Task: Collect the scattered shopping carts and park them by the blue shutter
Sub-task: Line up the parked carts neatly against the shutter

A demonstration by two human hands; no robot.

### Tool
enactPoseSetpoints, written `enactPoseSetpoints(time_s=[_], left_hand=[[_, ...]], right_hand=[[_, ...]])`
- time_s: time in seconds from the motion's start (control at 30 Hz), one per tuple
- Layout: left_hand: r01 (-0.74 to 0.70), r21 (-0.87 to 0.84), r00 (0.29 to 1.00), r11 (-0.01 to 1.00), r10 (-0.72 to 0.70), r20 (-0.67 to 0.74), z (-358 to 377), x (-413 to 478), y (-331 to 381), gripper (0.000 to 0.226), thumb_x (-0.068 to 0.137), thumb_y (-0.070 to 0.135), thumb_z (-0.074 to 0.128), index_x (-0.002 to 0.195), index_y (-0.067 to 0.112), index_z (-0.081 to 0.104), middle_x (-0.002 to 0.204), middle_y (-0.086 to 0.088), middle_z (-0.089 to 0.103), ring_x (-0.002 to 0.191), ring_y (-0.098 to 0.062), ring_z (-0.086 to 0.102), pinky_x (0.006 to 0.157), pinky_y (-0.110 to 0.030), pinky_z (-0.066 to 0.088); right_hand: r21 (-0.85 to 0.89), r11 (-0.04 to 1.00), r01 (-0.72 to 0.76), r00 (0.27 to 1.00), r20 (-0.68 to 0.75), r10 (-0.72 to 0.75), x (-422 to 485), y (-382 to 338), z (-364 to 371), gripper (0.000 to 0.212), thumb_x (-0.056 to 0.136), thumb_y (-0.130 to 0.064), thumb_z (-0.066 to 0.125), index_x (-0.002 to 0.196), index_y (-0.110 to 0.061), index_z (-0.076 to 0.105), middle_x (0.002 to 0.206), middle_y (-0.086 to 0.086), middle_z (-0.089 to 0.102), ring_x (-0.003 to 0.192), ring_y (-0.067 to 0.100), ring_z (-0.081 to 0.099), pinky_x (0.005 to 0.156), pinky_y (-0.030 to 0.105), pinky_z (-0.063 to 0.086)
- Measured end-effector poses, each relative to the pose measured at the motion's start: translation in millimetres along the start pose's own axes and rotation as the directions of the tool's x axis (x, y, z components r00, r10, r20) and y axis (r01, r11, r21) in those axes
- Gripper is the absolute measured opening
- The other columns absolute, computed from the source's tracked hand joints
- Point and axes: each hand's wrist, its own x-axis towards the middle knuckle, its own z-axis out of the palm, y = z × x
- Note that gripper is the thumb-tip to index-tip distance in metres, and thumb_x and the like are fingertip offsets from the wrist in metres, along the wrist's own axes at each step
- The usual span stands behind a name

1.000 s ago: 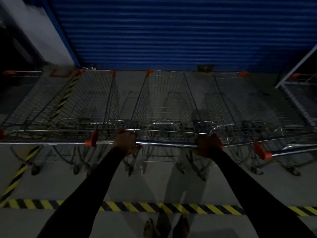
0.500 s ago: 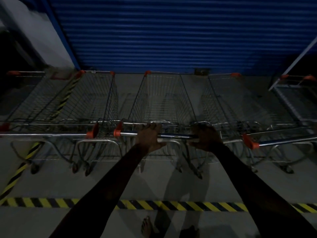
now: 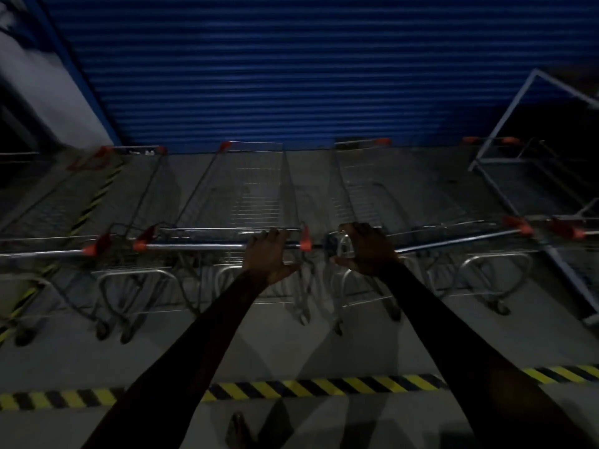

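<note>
Several carts are parked nose-in along the blue shutter (image 3: 291,76), front rims at its base. The middle cart (image 3: 246,189) and right cart (image 3: 366,183) sit side by side with a narrow gap; the left cart (image 3: 64,202) is just beside the middle one, handle ends almost touching. A tilted metal frame (image 3: 518,124) crowds the far right. Open floor (image 3: 324,345) runs behind the wheels back to the yellow-black tape (image 3: 324,385); your foot (image 3: 238,429) is just behind it.

Your hands are apart, one per cart. Left hand (image 3: 267,254): fingers hooked over the right end of the middle cart's handle (image 3: 194,246), thumb spread wide below. Right hand (image 3: 368,249): fingers curled round the near end of the right cart's handle (image 3: 453,239); blurred, grip tightness unclear.

Half a second ago both hands were on the middle handle; the left has since slid toward its right end and the right has crossed to the neighbour.
</note>
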Motion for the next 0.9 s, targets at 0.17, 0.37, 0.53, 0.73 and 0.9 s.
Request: enactPoseSetpoints(time_s=[0.17,0.37,0.53,0.73,0.9], left_hand=[[-0.046,-0.056,0.999,0.997,0.048,0.027,19,6,110,0.09,0.075,0.075,0.06,0.146,0.023,0.039,0.146,-0.005,0.047,0.135,-0.029,0.044,0.103,-0.045,0.041],[-0.194,-0.016,0.98,0.981,0.194,0.049,36,51,208,0.086,0.078,0.066,0.061,0.148,0.023,0.036,0.148,-0.005,0.044,0.135,-0.03,0.041,0.106,-0.048,0.034],[-0.244,-0.075,0.968,0.967,0.248,0.042,55,100,266,0.078,0.078,0.059,0.064,0.143,0.021,0.043,0.143,-0.007,0.051,0.132,-0.031,0.047,0.108,-0.049,0.031],[-0.125,0.002,0.943,0.992,0.118,0.312,83,144,294,0.068,0.085,0.063,0.053,0.143,0.032,0.04,0.129,0.002,0.063,0.12,-0.026,0.059,0.106,-0.054,0.034],[-0.035,0.096,0.979,0.995,0.015,0.206,97,149,292,0.04,0.087,0.054,0.047,0.101,0.021,0.065,0.101,-0.002,0.071,0.097,-0.024,0.067,0.1,-0.041,0.034]], right_hand=[[0.01,0.999,-0.046,0.999,-0.024,0.046,-47,85,-6,0.069,0.087,-0.061,0.063,0.141,-0.02,0.05,0.139,0.001,0.055,0.128,0.026,0.05,0.102,0.042,0.039],[0.127,0.966,-0.223,0.972,-0.045,0.23,-68,183,-1,0.067,0.089,-0.058,0.063,0.142,-0.018,0.05,0.14,0.006,0.056,0.129,0.031,0.05,0.106,0.042,0.039],[-0.057,0.985,-0.163,0.977,0.127,0.169,-69,274,-6,0.077,0.09,-0.065,0.055,0.153,-0.023,0.037,0.154,0.002,0.043,0.142,0.023,0.039,0.114,0.039,0.031],[-0.214,0.964,-0.156,0.926,0.308,0.218,-63,370,-26,0.067,0.089,-0.062,0.059,0.147,-0.032,0.045,0.153,-0.004,0.045,0.143,0.017,0.037,0.118,0.036,0.026],[-0.414,0.906,-0.086,0.855,0.436,0.28,-48,413,-26,0.052,0.096,-0.059,0.043,0.142,-0.035,0.049,0.144,-0.013,0.054,0.139,0.009,0.043,0.125,0.04,0.002]])
